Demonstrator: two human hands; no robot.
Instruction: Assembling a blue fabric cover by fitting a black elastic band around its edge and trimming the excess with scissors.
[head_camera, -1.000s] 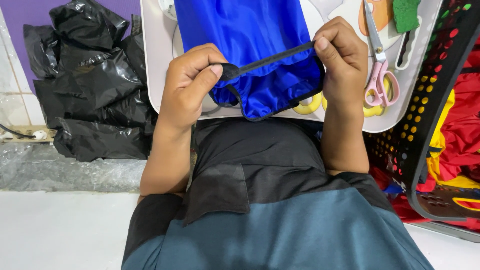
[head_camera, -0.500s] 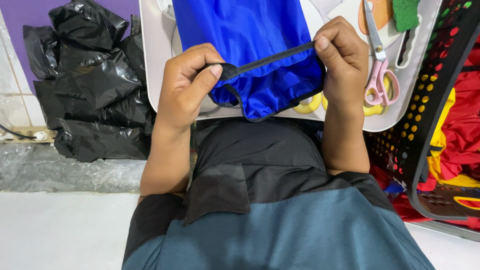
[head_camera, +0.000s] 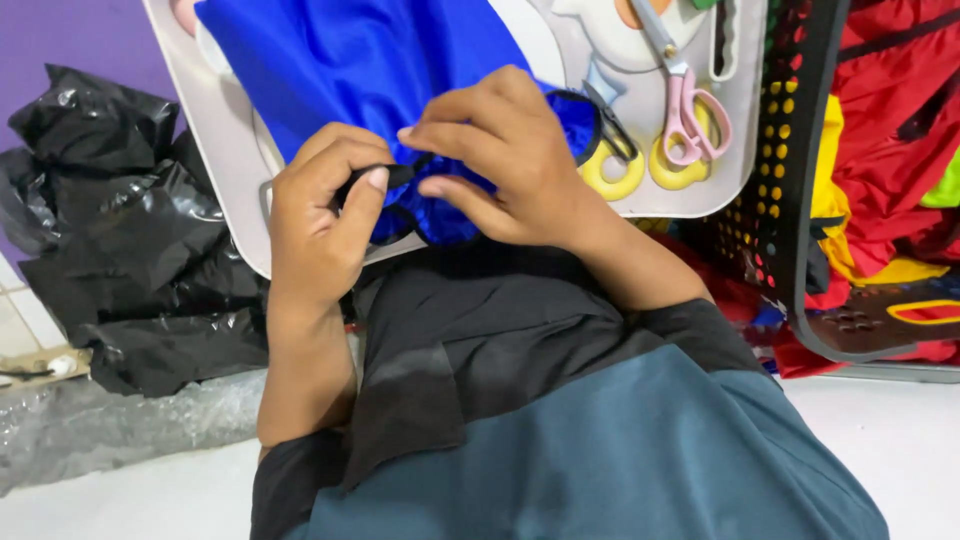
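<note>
The blue fabric (head_camera: 370, 70) lay on the white tray (head_camera: 215, 150) in front of the person, and its lower edge hung toward the lap. The left hand (head_camera: 325, 215) was closed in a pinch on a thin black cord (head_camera: 400, 175) at that edge. The right hand (head_camera: 505, 150) was bent over the same edge, the fingers together and pressing the cloth; if it also gripped the cord, I could not tell. The cloth looked shiny, thin and very soft, so it was probably light and slippery, and it would fold and slide easily. I judged that the safest place to hold was the hem near the cord, with a fingertip pinch. The pink scissors (head_camera: 685, 105) and yellow scissors (head_camera: 615, 170) lay just beside. A black basket (head_camera: 790, 200) of clothes and black plastic bags (head_camera: 120, 230) were nearby.
</note>
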